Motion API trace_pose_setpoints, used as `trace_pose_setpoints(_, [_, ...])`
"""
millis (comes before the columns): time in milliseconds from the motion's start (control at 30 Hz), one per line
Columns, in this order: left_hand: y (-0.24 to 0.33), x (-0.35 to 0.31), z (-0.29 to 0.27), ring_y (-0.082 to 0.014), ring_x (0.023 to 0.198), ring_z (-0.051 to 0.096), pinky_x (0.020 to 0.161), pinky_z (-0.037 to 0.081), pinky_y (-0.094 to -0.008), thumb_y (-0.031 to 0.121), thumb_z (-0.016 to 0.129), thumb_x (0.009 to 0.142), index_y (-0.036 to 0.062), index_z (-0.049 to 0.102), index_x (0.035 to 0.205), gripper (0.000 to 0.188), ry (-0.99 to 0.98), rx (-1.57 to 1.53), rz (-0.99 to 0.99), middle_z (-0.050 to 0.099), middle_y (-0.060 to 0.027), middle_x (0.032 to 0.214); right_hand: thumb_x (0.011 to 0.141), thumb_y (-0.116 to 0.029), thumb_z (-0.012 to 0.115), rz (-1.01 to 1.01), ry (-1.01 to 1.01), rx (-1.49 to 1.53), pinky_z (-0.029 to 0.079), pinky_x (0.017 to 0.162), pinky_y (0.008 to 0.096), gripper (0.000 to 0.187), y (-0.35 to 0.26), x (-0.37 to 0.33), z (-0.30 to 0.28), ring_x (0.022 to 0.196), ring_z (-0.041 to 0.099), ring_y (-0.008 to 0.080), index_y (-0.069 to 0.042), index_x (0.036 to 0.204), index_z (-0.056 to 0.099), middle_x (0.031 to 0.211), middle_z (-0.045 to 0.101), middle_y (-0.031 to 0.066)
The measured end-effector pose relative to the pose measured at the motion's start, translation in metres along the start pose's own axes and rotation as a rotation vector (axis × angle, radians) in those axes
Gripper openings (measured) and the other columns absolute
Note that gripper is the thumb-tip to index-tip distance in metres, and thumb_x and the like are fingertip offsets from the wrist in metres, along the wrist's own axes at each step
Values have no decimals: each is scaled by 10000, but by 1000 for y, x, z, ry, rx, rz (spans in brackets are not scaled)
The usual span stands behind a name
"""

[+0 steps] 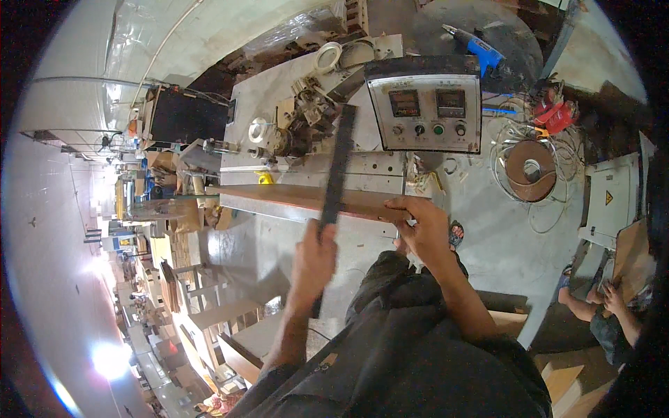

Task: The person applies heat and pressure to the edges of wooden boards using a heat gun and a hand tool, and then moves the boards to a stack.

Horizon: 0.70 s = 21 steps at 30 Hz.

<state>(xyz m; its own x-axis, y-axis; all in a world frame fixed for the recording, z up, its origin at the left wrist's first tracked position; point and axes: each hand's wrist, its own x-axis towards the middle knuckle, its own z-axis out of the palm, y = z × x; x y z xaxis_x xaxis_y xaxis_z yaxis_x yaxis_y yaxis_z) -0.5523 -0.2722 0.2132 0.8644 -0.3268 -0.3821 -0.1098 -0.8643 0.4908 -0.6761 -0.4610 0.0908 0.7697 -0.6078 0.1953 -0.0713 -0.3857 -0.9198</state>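
My left hand (pixel 315 259) is closed round the lower part of a long, dark, flat file (pixel 339 157). The file stands nearly upright in the picture, blurred by motion, and crosses the long edge of a brown board (pixel 279 198). Whether it touches that edge I cannot tell. The board lies lengthwise along the near side of a machine table (pixel 362 164). My right hand (pixel 424 226) grips the board's right end, fingers over the top and thumb at the near side.
Behind the board stand a control panel (pixel 423 111) with two displays and a metal machine head (pixel 306 111). A blue heat gun (pixel 481 50) lies at the back. Right of the table, a brown roll of edging strip (pixel 531 171) sits among loose cables. Another person's hand (pixel 614 301) shows at far right.
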Motion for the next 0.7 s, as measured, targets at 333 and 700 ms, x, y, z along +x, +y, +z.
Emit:
trace_pose_setpoints(333, [-7,-8,-10,-397,618,694,556,494,-543,368,537,1157,41,589,1143,331,133,-7,-69,683,-201,725,840,-7,812,47,-64,104,616,811,413,375,-17,-1,-7,943,784,326,-108,1201,799,1084,812,134])
trace_pose_setpoints(700, [-73,25,-33,-444,630,683,554,495,-543,359,558,1152,62,605,1235,312,277,156,-16,689,-211,729,821,20,817,1,10,164,618,780,413,378,-11,-4,2,916,781,313,-115,1174,805,1040,807,113])
